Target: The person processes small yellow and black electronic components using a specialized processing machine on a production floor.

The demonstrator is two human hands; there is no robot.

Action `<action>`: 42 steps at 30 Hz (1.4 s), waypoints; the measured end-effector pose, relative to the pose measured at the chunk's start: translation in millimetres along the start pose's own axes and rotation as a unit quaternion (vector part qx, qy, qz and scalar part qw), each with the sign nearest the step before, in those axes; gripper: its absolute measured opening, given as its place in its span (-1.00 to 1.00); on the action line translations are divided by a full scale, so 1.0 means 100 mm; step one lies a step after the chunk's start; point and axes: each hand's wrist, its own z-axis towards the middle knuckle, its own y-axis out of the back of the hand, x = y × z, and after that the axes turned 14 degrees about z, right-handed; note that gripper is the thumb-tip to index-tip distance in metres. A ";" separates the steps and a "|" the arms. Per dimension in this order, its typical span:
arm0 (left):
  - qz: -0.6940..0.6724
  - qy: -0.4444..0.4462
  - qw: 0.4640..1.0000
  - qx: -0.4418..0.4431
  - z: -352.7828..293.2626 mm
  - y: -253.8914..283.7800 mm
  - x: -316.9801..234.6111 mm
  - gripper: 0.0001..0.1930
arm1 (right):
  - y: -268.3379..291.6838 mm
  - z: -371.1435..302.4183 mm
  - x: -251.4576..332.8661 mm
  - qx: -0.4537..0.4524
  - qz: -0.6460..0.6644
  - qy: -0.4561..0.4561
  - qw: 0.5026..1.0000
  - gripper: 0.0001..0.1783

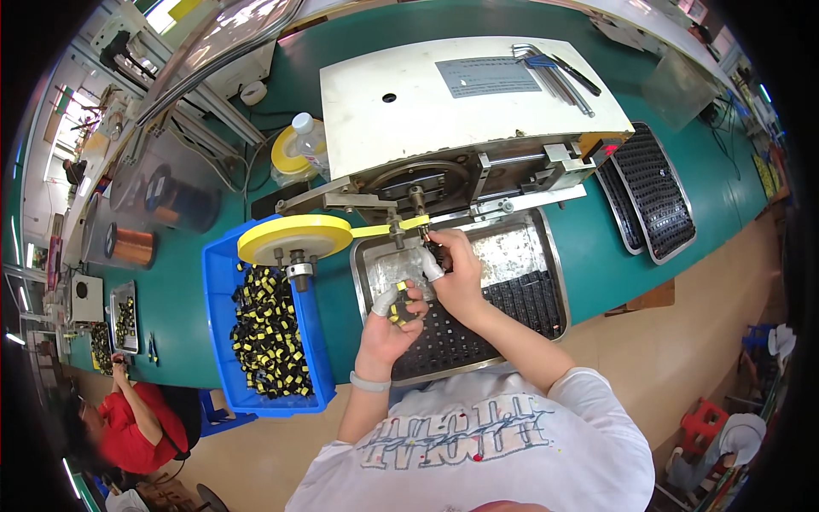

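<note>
My right hand (461,280) pinches a small black coil part (438,253) at the front of a white winding machine (384,111), next to the end of a yellow tape strip (368,230). White coverings wrap one digit on each hand. Lower and to the left, my left hand (386,340) curls around several small black coil parts with yellow tape (398,311). The strip comes off a large yellow tape roll (294,238) on a metal spindle. Under my hands lies a metal tray (559,294) with rows of black parts.
A blue bin (324,375) full of black-and-yellow parts stands on the left. Two stacked trays of black parts (657,192) lie on the right. Hex keys (567,81) rest on the machine top. A plastic bottle (309,141) stands behind. A person in red (141,427) works at far left.
</note>
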 end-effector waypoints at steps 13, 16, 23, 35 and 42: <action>0.004 -0.022 0.999 -0.035 -0.03 0.05 -0.04 -0.76 | -0.21 0.03 -0.25 -0.053 -0.057 0.097 0.992 -0.62; 0.006 -0.027 0.999 -0.046 -0.03 0.04 -0.05 -0.75 | -0.18 0.03 -0.20 -0.029 -0.062 0.103 0.992 -0.59; 0.139 -0.055 0.989 -0.014 -0.11 0.11 -0.06 -0.62 | -0.02 -0.03 -0.08 -0.056 0.224 -0.384 0.894 -0.73; 0.063 -0.035 0.995 -0.071 0.31 -0.03 -0.13 -0.76 | 0.44 -0.08 -0.18 -0.119 0.545 -0.565 0.608 -0.73; 0.105 -0.002 0.994 -0.025 0.72 -0.37 -0.13 -0.69 | 0.75 -0.11 -0.22 -0.108 0.519 -0.539 0.655 -0.62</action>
